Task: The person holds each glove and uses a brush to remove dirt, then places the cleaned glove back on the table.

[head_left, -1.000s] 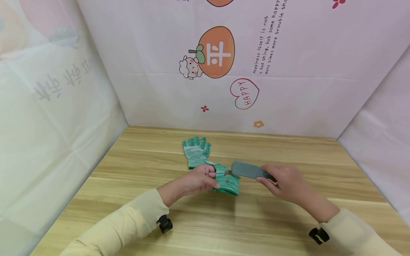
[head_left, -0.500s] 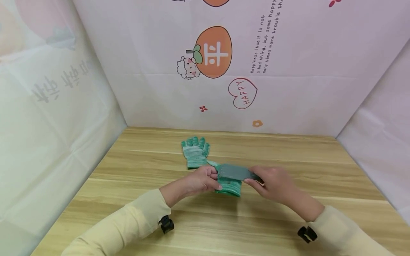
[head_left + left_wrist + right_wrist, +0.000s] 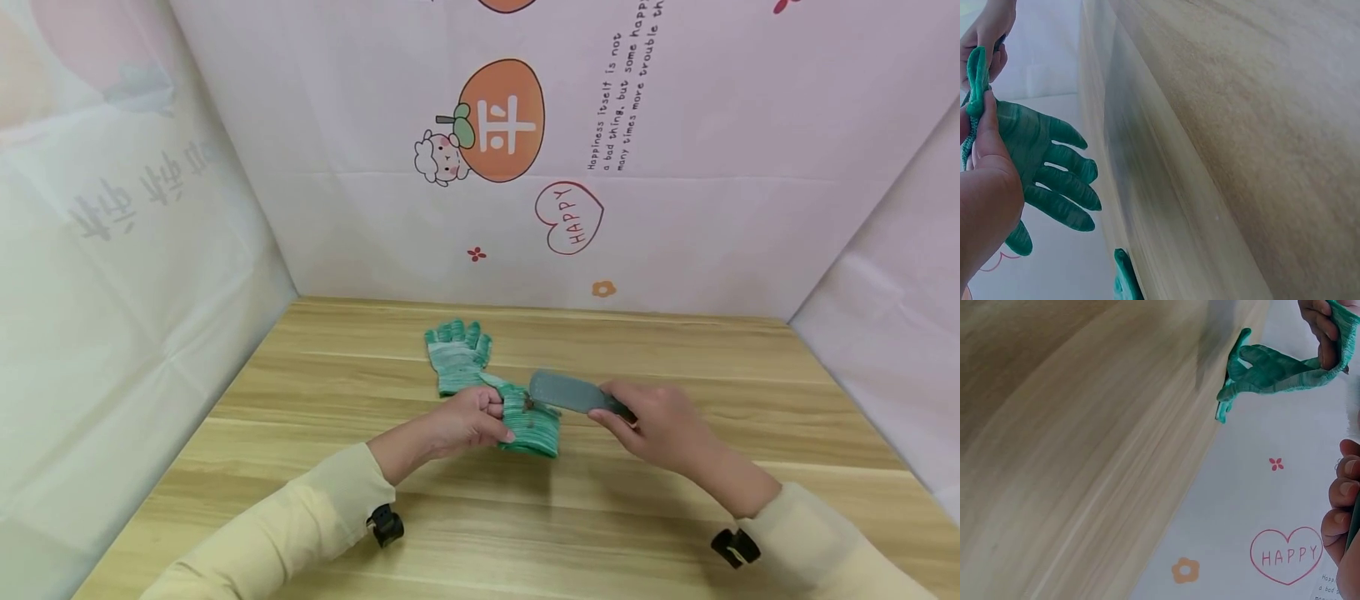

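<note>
Over the table (image 3: pixel 675 350), the left hand (image 3: pixel 476 422) pinches a glove (image 3: pixel 538 435), the right hand (image 3: pixel 663 429) a brush (image 3: pixel 564 392). Hard strokes could dislodge the glove.

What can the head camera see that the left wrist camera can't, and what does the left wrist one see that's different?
Only the head view shows the sheep drawing, the orange flower, the brown bits on the held glove and the flat face of the gray tool.

Only the left wrist view shows all five of the held glove's fingers, spread apart.

Both show the left grip holding that glove, the right grip, the wooden table and the other glove, though the left wrist view catches just part of it.
</note>
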Demonstrator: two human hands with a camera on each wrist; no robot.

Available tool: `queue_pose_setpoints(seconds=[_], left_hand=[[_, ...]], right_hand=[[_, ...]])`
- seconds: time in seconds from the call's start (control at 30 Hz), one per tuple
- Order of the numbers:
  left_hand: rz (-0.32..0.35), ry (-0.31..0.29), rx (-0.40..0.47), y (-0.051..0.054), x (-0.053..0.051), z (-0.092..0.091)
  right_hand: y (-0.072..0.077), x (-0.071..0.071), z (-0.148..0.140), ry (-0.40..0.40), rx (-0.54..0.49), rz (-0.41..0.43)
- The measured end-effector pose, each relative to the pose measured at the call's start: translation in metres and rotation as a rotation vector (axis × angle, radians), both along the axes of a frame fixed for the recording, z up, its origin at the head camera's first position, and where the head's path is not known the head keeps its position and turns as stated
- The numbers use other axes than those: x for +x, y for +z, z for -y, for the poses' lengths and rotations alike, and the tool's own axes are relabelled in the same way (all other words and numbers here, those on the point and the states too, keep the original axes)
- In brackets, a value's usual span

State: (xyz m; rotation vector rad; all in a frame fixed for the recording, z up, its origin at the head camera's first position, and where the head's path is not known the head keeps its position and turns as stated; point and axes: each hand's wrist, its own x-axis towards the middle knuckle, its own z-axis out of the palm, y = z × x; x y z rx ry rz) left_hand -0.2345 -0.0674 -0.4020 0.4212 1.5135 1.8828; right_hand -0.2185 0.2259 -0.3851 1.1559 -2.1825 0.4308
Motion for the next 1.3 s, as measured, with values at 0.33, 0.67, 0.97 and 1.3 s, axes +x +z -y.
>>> queue_pose_setpoints(seconds=[0.33,0.67,0.97,1.3], left_hand=[[-0.016,-0.04,0.024,-0.002,0.001,-0.004],[-0.012,-0.064,0.048,-0.002,0.001,-0.004],[-0.056,-0.05,0.03,-0.003,0.001,-0.001],[-0.056,-0.029,0.011,-0.002,0.0,0.0]], right_hand=[[-0.008,0.004,0.016,0.041,0.032,0.015],[-0.005,0.002,0.011,0.107,0.051,-0.008],[0.003,-0.001,-0.006,0.051,0.112,-0.106],[0.007,-0.002,-0.013,0.054,0.052,-0.049]])
